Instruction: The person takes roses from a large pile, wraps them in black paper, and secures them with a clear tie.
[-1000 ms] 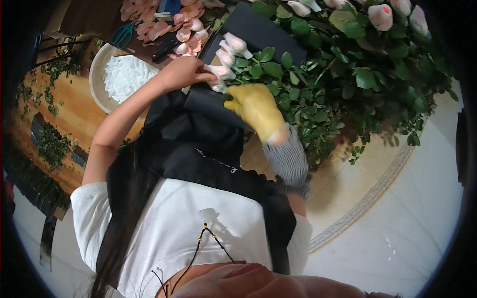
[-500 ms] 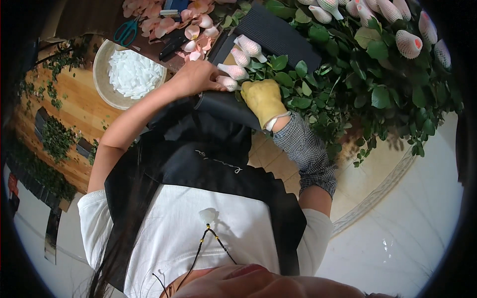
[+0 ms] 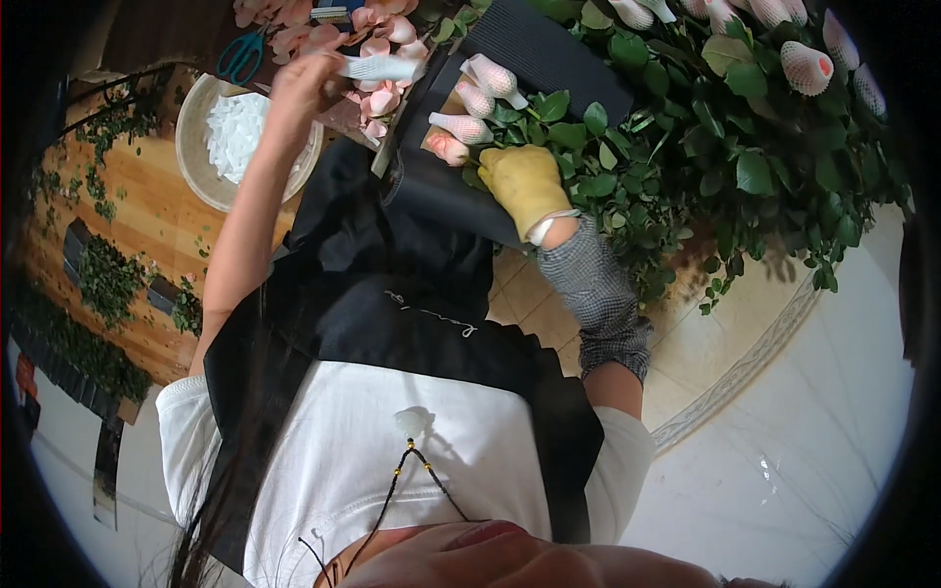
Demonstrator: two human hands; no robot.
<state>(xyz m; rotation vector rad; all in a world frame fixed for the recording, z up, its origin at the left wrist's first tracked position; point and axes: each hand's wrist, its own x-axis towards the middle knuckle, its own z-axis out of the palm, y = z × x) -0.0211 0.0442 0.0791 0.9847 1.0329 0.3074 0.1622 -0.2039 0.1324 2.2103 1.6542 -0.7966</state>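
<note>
My bare left hand (image 3: pixel 306 86) is raised at the upper left, its fingers closed on a white foam net sleeve (image 3: pixel 382 67) that points to the right. My right hand (image 3: pixel 524 186), in a yellow glove, is closed around the stem just below a pink rose (image 3: pixel 448 149) with bare petals; the glove hides the stem itself. Beside that rose lie several roses in foam nets (image 3: pixel 461 127), on a black padded support (image 3: pixel 446 201) across my lap.
A round bowl of white foam sleeves (image 3: pixel 235 137) stands left. Pink petals (image 3: pixel 377 103) and teal scissors (image 3: pixel 240 59) lie on the table behind. A large leafy heap of netted roses (image 3: pixel 755 167) fills the right. A ridged black panel (image 3: pixel 549 64) rises at the back.
My left hand has moved up and left from the nearest rose and now has a foam net sleeve. That rose, netted before, shows bare petals. My right hand has barely moved.
</note>
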